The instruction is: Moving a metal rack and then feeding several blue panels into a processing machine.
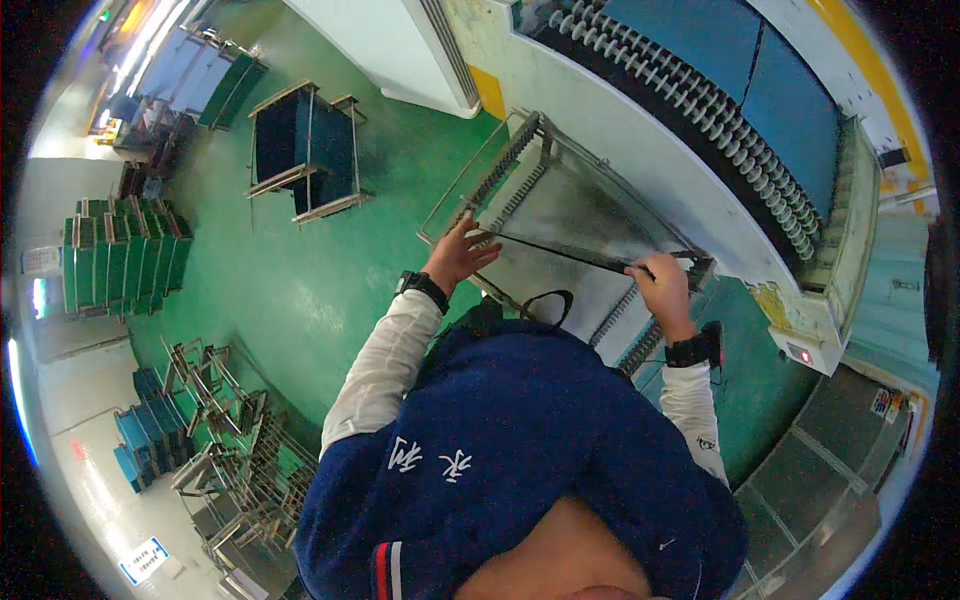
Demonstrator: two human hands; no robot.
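In front of me stands a metal rack [600,170] with toothed rails along its sides. Across it runs a thin dark panel [560,249], seen almost edge-on as a narrow strip. My left hand [462,257] is at the panel's left end beside a toothed rail, its fingers spread apart. At the opposite end, my right hand [662,290] has its fingers bent over the panel near the rack's right corner. The fingertips of the right hand are partly hidden. Both wrists wear dark bands.
Beyond the rack is a machine with white rollers [690,100] and blue panels. Another rack [305,150] holding dark boards stands on the green floor at the far left. Green racks [125,255] line the left wall, with bare metal frames [240,450] nearer me.
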